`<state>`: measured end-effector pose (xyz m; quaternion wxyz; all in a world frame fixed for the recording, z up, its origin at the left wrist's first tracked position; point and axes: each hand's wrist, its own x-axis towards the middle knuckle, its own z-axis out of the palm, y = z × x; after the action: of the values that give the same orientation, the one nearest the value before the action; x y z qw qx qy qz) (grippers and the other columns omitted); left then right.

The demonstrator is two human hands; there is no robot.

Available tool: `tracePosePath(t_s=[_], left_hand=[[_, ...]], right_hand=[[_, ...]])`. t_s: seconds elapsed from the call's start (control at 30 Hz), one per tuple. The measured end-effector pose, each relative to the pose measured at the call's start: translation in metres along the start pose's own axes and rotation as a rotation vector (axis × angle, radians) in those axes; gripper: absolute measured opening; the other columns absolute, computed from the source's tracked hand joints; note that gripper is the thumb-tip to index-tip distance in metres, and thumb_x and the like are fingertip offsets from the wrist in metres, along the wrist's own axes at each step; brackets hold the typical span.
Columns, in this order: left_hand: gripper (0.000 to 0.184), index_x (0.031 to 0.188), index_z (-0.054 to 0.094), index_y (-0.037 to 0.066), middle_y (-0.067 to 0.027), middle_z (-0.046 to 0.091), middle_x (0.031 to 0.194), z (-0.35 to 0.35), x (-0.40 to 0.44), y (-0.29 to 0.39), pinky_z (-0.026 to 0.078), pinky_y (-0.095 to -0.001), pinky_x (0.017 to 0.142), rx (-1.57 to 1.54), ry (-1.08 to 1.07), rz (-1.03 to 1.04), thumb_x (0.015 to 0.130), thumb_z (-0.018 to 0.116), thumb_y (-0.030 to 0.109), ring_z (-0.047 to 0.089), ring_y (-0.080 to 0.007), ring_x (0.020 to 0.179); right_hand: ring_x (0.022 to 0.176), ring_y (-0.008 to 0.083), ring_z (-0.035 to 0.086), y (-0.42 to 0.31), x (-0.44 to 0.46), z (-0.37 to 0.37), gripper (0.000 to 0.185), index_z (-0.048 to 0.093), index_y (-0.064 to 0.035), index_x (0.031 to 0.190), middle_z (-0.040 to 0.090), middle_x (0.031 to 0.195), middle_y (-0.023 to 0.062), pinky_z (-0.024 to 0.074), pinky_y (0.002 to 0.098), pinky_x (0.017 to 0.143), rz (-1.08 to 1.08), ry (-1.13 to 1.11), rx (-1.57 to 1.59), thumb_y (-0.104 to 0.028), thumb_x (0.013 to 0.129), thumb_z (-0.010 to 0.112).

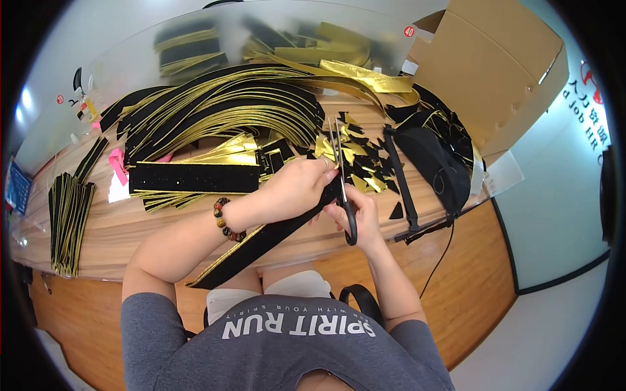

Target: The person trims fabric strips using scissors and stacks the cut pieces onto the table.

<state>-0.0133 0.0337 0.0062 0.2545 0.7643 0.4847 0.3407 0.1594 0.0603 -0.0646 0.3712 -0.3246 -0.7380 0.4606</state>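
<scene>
My left hand (pixel 301 186), a beaded bracelet on its wrist, pinches the end of a black ribbon strip (pixel 244 259) with gold edging. The strip slants down over the table's front edge toward my lap. Black-handled scissors (pixel 350 218) are in my right hand (pixel 364 212), blades pointing away from me beside the left fingertips. Whether the blades touch the strip cannot be made out. Small black and gold scraps (pixel 368 159) lie around and beyond the blades. Left of my left hand rests a flat pile of black strips (pixel 195 178) with gold edges.
A large arched bundle of black and gold strips (pixel 222 104) spans the back of the table. Another bundle (pixel 70 221) lies far left. On the right are a black fabric item (pixel 433 169) and a cardboard box (pixel 502 65). A frosted partition (pixel 130 52) stands behind.
</scene>
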Motion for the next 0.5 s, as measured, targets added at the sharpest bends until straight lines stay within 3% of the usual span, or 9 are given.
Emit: tracePosePath(t_s=[0.07, 0.1, 0.17, 0.27, 0.4, 0.5], left_hand=[[0.017, 0.083, 0.053, -0.001, -0.0162, 0.056, 0.059, 0.0, 0.003, -0.006, 0.045, -0.0365, 0.053, 0.019, -0.022, -0.024, 0.09, 0.043, 0.011, 0.058, -0.0316, 0.055], [0.019, 0.084, 0.052, 0.0, -0.0145, 0.056, 0.057, -0.006, 0.005, 0.001, 0.046, -0.0352, 0.052, -0.03, -0.1, -0.151, 0.091, 0.041, 0.013, 0.06, -0.0281, 0.053], [0.019, 0.085, 0.052, 0.0, -0.0136, 0.057, 0.056, -0.006, 0.004, 0.004, 0.047, -0.0345, 0.052, -0.014, -0.151, -0.164, 0.092, 0.041, 0.013, 0.06, -0.026, 0.051], [0.018, 0.087, 0.051, 0.001, -0.012, 0.057, 0.054, -0.005, 0.004, -0.001, 0.048, -0.0331, 0.049, 0.001, -0.202, -0.155, 0.093, 0.039, 0.013, 0.06, -0.022, 0.047], [0.019, 0.085, 0.052, 0.001, -0.0103, 0.056, 0.053, -0.006, 0.008, -0.007, 0.048, -0.0314, 0.047, -0.043, -0.217, -0.15, 0.093, 0.039, 0.013, 0.06, -0.0211, 0.047], [0.02, 0.084, 0.053, 0.001, -0.0094, 0.056, 0.054, -0.005, 0.008, -0.013, 0.048, -0.0303, 0.046, -0.095, -0.211, -0.16, 0.093, 0.039, 0.013, 0.06, -0.0201, 0.047]], right_hand=[[0.05, 0.0047, 0.045, 0.002, 0.002, 0.002, 0.046, 0.055, 0.0003, 0.089, 0.047, 0.062, -0.003, 0.036, 0.0182, 0.044, 0.106, -0.031, 0.087, -0.038, 0.071, 0.072], [0.05, 0.0047, 0.045, 0.01, 0.005, 0.001, 0.046, 0.055, 0.0003, 0.089, 0.047, 0.062, -0.003, 0.036, 0.0182, 0.044, 0.106, -0.036, 0.084, -0.038, 0.071, 0.072], [0.054, 0.0065, 0.048, 0.026, 0.012, 0.001, 0.052, 0.053, -0.0002, 0.091, 0.048, 0.065, -0.0015, 0.0385, 0.0195, 0.048, -0.086, -0.082, 0.082, -0.045, 0.072, 0.069], [0.058, 0.0079, 0.05, 0.022, 0.01, 0.0, 0.058, 0.051, -0.0008, 0.094, 0.049, 0.067, -0.0003, 0.0399, 0.0206, 0.051, -0.027, -0.107, 0.106, -0.052, 0.071, 0.067], [0.054, 0.0072, 0.049, 0.028, 0.011, 0.0, 0.053, 0.053, -0.0004, 0.092, 0.049, 0.065, -0.0002, 0.0388, 0.0197, 0.048, -0.015, -0.094, 0.101, -0.047, 0.072, 0.068], [0.049, 0.0067, 0.049, 0.018, 0.012, 0.001, 0.04, 0.055, 0.0002, 0.089, 0.05, 0.062, 0.0001, 0.038, 0.0192, 0.044, 0.023, -0.073, 0.06, -0.035, 0.076, 0.068]])
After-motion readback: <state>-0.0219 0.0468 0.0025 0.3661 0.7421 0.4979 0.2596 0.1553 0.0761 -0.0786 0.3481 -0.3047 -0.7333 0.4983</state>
